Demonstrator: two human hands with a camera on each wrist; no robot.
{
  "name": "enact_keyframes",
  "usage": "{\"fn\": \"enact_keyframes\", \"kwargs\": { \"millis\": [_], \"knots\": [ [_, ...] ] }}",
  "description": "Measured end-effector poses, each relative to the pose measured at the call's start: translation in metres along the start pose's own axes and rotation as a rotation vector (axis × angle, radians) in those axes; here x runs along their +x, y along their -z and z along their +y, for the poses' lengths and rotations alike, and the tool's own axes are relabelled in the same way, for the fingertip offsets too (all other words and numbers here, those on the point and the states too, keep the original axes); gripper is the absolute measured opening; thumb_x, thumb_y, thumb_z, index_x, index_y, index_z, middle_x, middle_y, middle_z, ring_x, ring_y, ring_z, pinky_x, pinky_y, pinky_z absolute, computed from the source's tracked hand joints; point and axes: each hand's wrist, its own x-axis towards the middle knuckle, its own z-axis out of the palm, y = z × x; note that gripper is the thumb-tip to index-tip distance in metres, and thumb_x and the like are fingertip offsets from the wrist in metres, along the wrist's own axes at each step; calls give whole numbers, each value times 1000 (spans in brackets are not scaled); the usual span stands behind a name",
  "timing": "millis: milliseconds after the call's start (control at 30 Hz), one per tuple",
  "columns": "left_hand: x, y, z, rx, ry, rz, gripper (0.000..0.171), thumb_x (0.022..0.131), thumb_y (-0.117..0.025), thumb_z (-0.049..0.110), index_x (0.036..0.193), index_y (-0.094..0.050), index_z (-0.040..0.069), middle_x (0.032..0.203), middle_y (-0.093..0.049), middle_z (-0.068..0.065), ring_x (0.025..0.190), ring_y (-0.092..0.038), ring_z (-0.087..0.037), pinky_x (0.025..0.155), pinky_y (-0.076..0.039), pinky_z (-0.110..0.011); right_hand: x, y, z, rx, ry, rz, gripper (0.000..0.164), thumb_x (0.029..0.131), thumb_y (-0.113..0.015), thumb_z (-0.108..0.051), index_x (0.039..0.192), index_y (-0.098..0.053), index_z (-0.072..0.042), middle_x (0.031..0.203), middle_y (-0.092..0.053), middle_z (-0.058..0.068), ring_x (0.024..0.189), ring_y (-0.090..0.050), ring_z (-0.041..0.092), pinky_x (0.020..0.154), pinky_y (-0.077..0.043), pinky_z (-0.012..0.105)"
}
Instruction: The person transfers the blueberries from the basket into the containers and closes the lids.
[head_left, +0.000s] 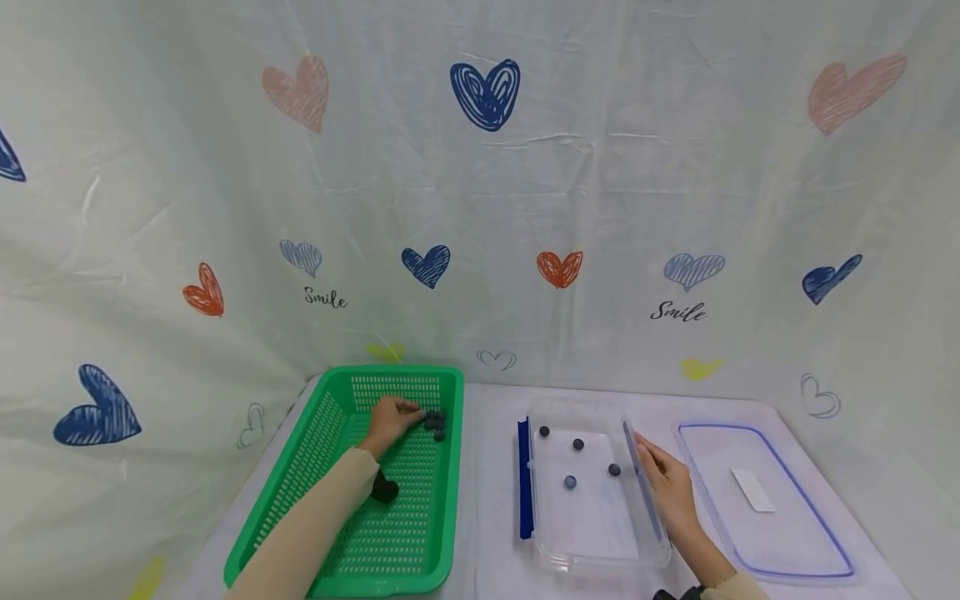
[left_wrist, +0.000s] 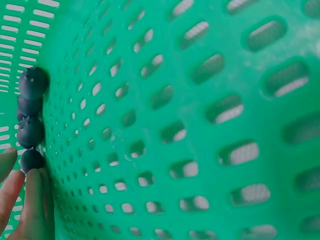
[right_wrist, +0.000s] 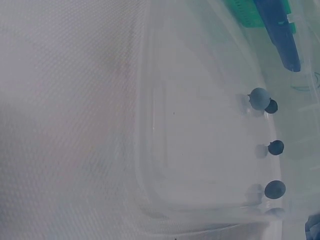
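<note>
Inside the green basket (head_left: pixel 459 467), my left hand (head_left: pixel 390 421) reaches to a small group of blueberries (head_left: pixel 431 419) by the far right wall. In the left wrist view, its extended fingers touch the nearest blueberry (left_wrist: pixel 32 159), while the thumb is a little apart. Other blueberries (left_wrist: pixel 33 83) line up beyond it against the wall. My right hand (head_left: pixel 667 487) holds the right side of a clear plastic container (head_left: pixel 585 533). Several loose blueberries (head_left: pixel 570 482) lie on the container's floor. The right hand is hidden in the right wrist view.
A blue latch flap (head_left: pixel 525 479) hangs on the container's left side. To the right lies a clear lid (head_left: pixel 787 533) with a blue seal and a white label (head_left: pixel 753 490). A heart-printed curtain (head_left: pixel 480 192) rises behind the white table (head_left: pixel 491 467).
</note>
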Motion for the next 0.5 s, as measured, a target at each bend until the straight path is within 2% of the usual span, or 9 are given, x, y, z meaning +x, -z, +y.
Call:
{"fn": "enact_keyframes", "kwargs": {
  "millis": [167,500],
  "knots": [
    [1,-3,-3,7,4,15,16,80,-72,11,90,-71,-2,86,-68,-15,77,-63,-26,70,-52,-41,0,0,-1,5,6,6,40,95,-51,-33,124,-59,-6,122,-57,10,94,-44,-18,72,-38,2],
    [4,-4,-10,-49,4,-11,19,79,-72,8,93,-70,-4,84,-68,-16,76,-65,-25,72,-52,-41,-1,0,-2,17,12,13,39,95,-52,-30,123,-59,-5,122,-57,11,94,-43,-19,73,-37,1]
  ]
}}
